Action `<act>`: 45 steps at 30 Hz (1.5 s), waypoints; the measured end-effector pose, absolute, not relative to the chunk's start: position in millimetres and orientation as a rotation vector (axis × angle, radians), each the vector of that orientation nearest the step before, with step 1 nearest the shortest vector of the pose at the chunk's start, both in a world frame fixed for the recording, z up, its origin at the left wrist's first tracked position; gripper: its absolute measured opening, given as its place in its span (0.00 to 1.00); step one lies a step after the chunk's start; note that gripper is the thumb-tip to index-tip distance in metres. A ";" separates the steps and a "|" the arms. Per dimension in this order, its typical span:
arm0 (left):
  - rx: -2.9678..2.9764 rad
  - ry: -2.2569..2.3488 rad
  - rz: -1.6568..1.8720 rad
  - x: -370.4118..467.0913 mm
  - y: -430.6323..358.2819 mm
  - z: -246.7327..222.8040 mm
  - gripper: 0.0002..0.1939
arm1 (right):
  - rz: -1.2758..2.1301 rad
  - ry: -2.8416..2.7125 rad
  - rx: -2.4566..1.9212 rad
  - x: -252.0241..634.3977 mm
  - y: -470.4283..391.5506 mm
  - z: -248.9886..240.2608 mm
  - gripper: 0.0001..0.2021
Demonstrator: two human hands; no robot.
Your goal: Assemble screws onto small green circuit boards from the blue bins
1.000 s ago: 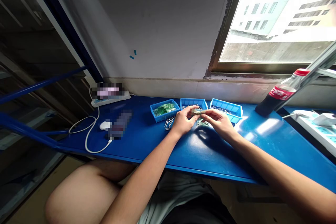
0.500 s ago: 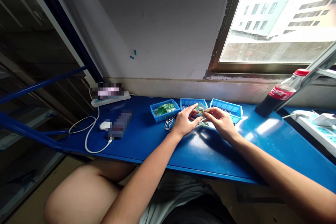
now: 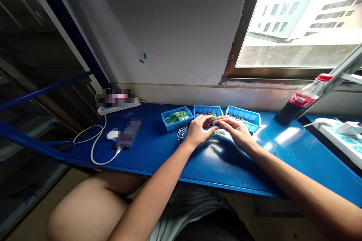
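While upright, a green packet (image 3: 214, 118) between left hand (image 3: 197, 131) and right hand (image 3: 238, 131), in both grips.

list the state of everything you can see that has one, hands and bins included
Left hand: fingers bent, on the green packet
Right hand: fingers bent, on the same packet
Green packet: held at the fingertips
Left blue bin: lidless, green packets inside
Right blue bin: lidless, thin pieces inside
Metal pins: loose on the table
Bottle: capped, part full
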State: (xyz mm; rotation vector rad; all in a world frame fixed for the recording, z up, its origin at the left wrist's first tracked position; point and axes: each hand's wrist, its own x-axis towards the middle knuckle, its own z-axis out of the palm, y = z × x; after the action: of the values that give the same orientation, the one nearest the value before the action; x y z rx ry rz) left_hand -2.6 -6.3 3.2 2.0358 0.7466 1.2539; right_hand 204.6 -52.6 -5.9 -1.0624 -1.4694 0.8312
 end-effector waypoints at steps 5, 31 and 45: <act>2.046 0.820 1.264 -3.4 -8.6 6.2 0.14 | 0.909 -1.438 -1.019 198.5 -57.8 2.0 0.15; 2.113 0.765 1.159 -4.0 -10.8 7.8 0.20 | 0.994 -1.351 -1.062 193.5 -59.6 3.4 0.20; 1.826 0.771 1.181 -3.3 -14.2 11.9 0.16 | 0.891 -1.357 -1.131 197.9 -55.8 4.0 0.21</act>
State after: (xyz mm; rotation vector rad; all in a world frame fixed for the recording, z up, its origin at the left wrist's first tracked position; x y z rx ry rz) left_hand -3.3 -14.2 11.9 1.8261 0.7706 1.1813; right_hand 197.9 -55.8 4.0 -1.1305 -1.3567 0.8905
